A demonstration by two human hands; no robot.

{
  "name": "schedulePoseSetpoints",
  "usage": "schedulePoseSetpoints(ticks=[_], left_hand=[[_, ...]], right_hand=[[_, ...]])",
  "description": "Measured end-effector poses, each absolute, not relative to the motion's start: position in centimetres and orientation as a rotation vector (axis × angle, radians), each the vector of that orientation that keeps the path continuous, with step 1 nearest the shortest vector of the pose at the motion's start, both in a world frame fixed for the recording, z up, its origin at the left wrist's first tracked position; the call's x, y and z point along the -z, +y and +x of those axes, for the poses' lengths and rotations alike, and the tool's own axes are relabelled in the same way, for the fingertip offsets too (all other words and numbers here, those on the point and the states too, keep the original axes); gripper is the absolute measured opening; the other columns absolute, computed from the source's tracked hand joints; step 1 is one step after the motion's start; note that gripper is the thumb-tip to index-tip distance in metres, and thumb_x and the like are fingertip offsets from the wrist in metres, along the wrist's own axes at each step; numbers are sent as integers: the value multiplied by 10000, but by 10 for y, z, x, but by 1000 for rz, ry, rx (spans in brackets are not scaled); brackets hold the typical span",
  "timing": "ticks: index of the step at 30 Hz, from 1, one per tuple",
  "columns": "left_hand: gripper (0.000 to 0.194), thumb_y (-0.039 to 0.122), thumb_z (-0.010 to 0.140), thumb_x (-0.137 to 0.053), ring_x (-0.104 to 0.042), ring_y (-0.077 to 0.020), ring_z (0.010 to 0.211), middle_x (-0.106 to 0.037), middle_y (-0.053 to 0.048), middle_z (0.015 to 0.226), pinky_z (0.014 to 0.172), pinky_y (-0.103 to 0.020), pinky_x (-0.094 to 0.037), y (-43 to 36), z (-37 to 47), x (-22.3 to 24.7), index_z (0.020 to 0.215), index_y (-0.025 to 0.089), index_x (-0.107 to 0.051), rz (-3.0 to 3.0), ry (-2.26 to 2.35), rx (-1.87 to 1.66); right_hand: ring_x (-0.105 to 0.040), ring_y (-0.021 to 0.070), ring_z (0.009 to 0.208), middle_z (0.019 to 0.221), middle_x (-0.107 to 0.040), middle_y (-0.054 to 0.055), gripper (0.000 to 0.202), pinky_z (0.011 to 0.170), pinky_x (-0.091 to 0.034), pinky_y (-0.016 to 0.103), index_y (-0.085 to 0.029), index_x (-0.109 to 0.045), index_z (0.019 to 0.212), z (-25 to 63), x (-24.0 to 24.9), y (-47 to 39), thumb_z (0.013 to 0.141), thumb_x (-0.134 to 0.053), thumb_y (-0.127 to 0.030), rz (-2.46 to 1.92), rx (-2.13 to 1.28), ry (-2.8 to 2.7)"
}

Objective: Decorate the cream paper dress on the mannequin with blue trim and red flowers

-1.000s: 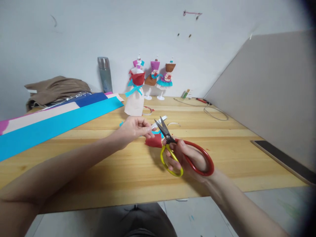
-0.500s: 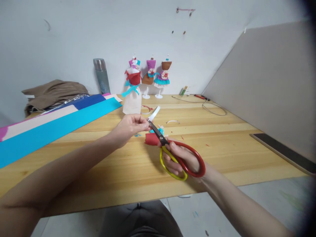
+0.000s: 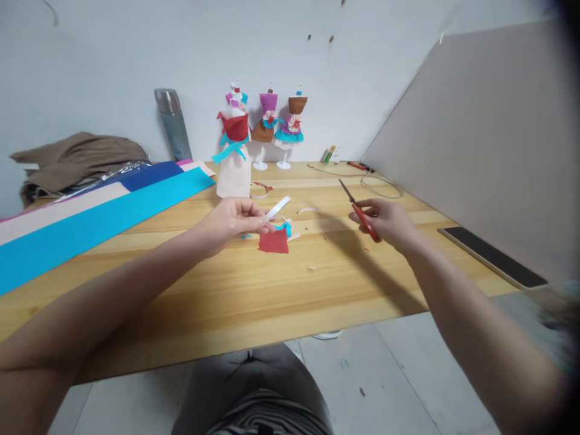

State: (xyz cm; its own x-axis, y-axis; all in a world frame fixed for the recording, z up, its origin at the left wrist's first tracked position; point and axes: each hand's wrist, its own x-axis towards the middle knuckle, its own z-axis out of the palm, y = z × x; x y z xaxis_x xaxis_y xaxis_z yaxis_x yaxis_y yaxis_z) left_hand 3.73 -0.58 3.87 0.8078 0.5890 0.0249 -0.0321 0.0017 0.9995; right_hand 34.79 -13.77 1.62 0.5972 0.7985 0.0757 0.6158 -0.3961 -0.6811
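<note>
My left hand [image 3: 240, 219] pinches a short white strip [image 3: 278, 208] between thumb and fingers, above the middle of the table. The strip points up and to the right. Just below those fingertips lie a red piece of crepe paper or cloth [image 3: 273, 241] and some crumpled blue scraps [image 3: 283, 229]. Over on the right, my right hand [image 3: 378, 219] is closed around scissors [image 3: 366, 222] with red on the handle. Their dark blades look closed and point up and to the left, away from the strip. The yellow handle loop is hidden.
Small mannequins in paper dresses [image 3: 233, 160] stand by the wall. Long blue sheets [image 3: 104, 220], a brown cloth [image 3: 86, 163] and a flask [image 3: 174, 124] are at left. A cable [image 3: 385, 191] and a dark flat phone-like object [image 3: 493, 256] lie at right.
My right hand has moved the scissors away from the white strip, to the right and up, and turned them. The left hand still holds the strip. The camera view has shifted slightly.
</note>
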Motion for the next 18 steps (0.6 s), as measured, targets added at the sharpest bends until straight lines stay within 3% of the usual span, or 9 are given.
schedulePoseSetpoints(ticks=[5, 8, 11, 14, 18], left_hand=[[264, 227, 664, -845, -726, -177, 847, -751, -71, 804, 815, -302, -529, -6, 37, -35, 701, 135, -600, 1512, 465, -464], [262, 256, 695, -834, -732, -186, 841, -754, -76, 805, 820, -319, -542, -6, 36, -36, 712, 133, -603, 1534, 443, -448], [274, 302, 718, -825, -737, -199, 845, -760, -90, 809, 821, -336, -556, -3, 34, -38, 722, 133, -609, 1556, 388, -421], [302, 333, 706, -835, -739, -188, 806, -766, -103, 850, 785, -318, -562, 0, 34, -36, 723, 129, -613, 1566, 348, -403], [327, 332, 692, -847, -741, -172, 815, -765, -124, 970, 760, -278, -561, 3, 35, -34, 697, 123, -595, 1545, 335, -437]], right_hand=[[-640, 270, 706, 620, -639, 106, 61, 697, -422, 407, -175, -685, 707, 354, -6, -125, 748, -729, -184, -2343, -130, -1304], [-670, 332, 1008, 979, -745, 168, 148, 876, -455, 479, -204, -738, 911, 338, -19, -117, 830, -615, -194, -2184, -73, -1380], [-611, 305, 1239, 1339, -673, 93, 445, 1010, -469, 499, -277, -664, 1248, 316, -36, -103, 803, -651, -271, -1502, -564, -1607], [-643, 264, 1208, 1179, -755, 45, 490, 1058, -457, 475, -293, -642, 1303, 298, -46, -86, 825, -646, -402, -1128, -1024, -1622], [-714, 207, 781, 777, -756, 25, 334, 814, -550, 367, -228, -775, 974, 287, -53, -69, 760, -735, -480, -1184, -1174, -1638]])
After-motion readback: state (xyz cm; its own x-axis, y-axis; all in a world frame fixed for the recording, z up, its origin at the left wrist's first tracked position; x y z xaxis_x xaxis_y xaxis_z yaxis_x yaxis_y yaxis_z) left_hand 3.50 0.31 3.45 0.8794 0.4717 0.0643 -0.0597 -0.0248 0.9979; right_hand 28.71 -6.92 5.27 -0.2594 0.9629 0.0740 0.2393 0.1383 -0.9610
